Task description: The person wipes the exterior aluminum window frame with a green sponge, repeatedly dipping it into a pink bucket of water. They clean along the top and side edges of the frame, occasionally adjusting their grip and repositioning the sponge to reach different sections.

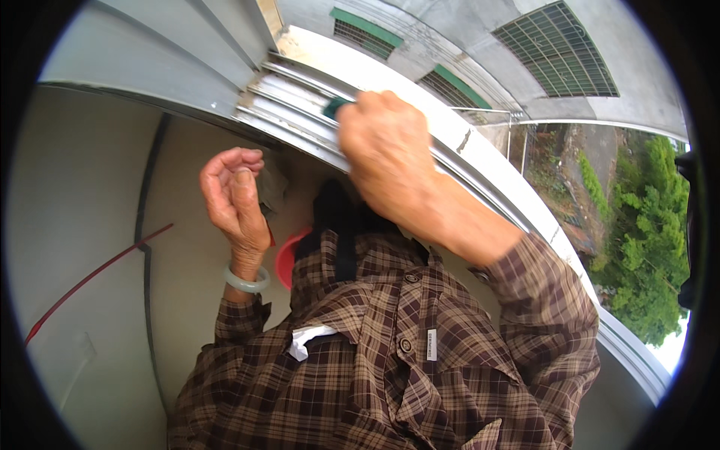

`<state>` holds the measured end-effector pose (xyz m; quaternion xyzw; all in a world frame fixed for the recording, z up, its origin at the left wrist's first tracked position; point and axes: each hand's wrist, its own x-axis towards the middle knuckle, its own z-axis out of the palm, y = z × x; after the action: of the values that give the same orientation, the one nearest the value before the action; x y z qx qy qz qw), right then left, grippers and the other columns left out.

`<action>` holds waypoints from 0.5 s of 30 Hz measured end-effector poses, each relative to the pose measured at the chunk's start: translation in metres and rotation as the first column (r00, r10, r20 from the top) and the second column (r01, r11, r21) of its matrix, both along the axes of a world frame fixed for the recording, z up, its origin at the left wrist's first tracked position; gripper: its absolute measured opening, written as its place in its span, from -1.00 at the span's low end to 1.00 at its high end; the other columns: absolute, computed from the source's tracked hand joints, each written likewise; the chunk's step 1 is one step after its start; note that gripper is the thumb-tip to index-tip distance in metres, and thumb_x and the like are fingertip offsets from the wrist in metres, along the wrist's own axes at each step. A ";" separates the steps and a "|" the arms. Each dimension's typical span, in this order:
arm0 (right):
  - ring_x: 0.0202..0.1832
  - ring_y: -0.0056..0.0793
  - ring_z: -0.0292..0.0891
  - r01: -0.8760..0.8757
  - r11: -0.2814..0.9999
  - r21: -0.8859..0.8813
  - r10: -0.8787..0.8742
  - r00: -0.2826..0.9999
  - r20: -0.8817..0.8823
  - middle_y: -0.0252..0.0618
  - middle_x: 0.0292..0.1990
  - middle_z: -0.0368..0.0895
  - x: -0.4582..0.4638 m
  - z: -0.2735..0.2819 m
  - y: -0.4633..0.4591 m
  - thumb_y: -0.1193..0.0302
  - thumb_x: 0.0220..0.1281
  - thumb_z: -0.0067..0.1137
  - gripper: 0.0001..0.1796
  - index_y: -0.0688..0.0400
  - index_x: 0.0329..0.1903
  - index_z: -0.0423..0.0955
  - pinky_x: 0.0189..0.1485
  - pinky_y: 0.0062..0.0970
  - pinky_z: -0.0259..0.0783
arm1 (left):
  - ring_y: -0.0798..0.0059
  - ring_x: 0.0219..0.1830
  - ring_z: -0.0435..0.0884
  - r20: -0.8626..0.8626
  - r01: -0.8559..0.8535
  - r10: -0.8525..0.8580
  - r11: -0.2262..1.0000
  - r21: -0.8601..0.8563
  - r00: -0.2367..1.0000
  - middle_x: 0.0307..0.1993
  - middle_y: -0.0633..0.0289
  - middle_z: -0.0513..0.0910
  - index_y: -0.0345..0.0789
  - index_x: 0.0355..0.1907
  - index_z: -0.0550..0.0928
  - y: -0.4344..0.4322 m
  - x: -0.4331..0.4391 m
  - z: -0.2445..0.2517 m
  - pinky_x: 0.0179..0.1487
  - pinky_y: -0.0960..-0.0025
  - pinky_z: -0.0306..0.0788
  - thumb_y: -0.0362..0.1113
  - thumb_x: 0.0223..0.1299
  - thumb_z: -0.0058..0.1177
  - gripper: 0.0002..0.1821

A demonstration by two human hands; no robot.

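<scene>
My right hand (388, 143) is closed around a dark green pad or cloth (335, 107), mostly hidden under the fingers. It presses this onto the white metal sliding-window track (295, 104), which has several parallel rails. Nothing shows in my left hand (230, 194), which is raised on the room side below the track. Its fingers curl loosely, with the thumb up in front of them. A pale bangle (246, 279) circles the left wrist.
A pink-red basin (287, 259) is on the floor beside my legs. At the left, a thin red rod (101, 275) slants across the wall. A grey panel (152, 45) borders the track's left end. Outside the sill (405, 84) are a building with barred windows (557, 50) and trees (647, 225).
</scene>
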<state>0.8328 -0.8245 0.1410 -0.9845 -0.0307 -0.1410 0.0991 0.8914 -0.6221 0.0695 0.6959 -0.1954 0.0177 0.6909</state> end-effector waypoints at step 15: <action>-0.26 -0.11 0.63 -0.169 0.961 0.218 0.089 0.937 0.336 -0.08 -0.34 0.63 0.095 0.012 -0.024 0.53 0.09 0.28 -0.91 0.21 -0.30 0.65 -0.19 -0.23 0.56 | 0.48 -0.18 0.56 -0.037 -0.164 0.167 0.984 0.068 0.985 -0.10 0.07 0.62 -0.43 0.13 0.41 0.025 -0.025 0.004 -0.06 0.40 0.48 -0.37 0.50 -0.10 -0.74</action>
<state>0.9275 -0.8484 0.1534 -0.9241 -0.0941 -0.2964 0.2220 0.8661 -0.5974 0.0735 0.7317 -0.1229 0.0540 0.6683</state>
